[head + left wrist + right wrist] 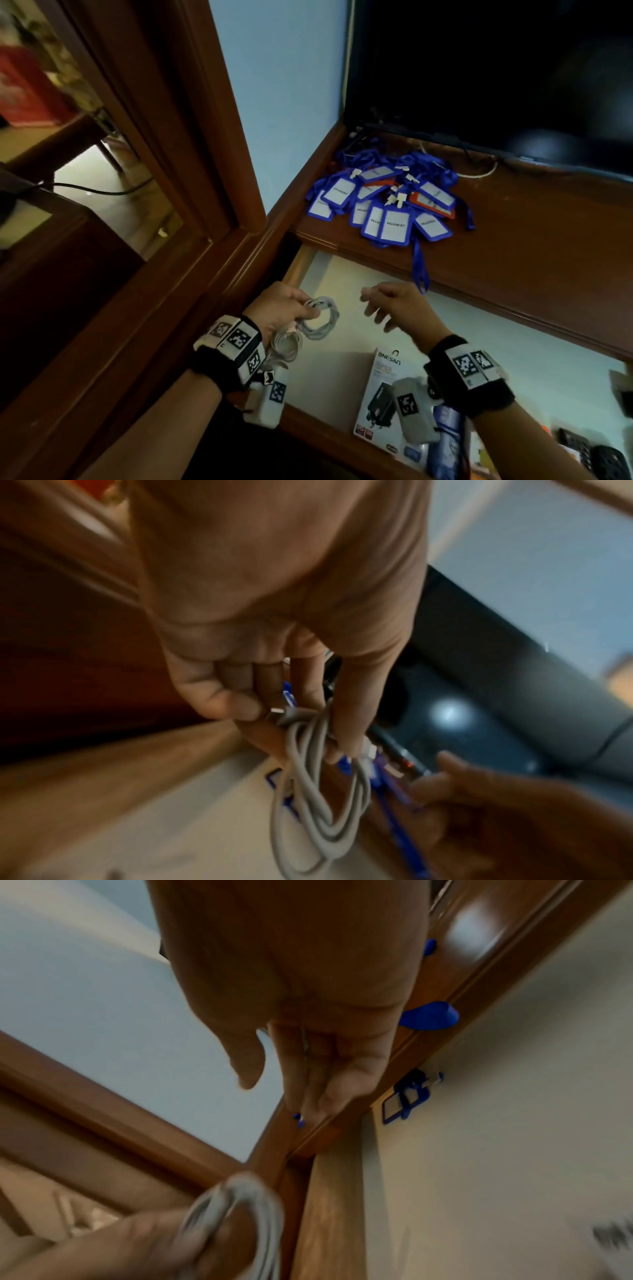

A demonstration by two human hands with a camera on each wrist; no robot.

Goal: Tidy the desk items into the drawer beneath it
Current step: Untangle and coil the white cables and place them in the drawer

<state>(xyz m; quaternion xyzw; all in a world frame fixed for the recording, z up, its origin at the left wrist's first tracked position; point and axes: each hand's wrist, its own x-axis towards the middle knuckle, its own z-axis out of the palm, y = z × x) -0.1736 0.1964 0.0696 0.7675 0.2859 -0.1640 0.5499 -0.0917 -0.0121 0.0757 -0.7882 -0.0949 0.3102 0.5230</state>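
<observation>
- A dark monitor (496,78) stands at the far right of a brown wooden desk (534,240), its screen black.
- Below the desk edge, the open drawer (534,346) shows a pale lining and fills the near right of the head view.
- A heap of blue badge holders (390,202), several reading "PELAWAT", lies with tangled blue lanyards on the desk's far left corner; one lanyard (418,263) hangs over the front edge toward the drawer.
- A white charger box (380,394) marked "ONESAM" lies in the near part of the drawer, partly hidden by the right wrist.
- The left hand (284,308) is over the drawer's left end, thumb and fingers curled round a coiled grey cable (320,320); the left wrist view shows the coil (318,804) hanging below the fingers, with a plug pressed under the thumb.
- The right hand (400,305) hovers just right of the coil, apart from it, fingers loosely spread and grasping nothing.
- A second pale cable coil (286,346) lies in the drawer under the left hand.
</observation>
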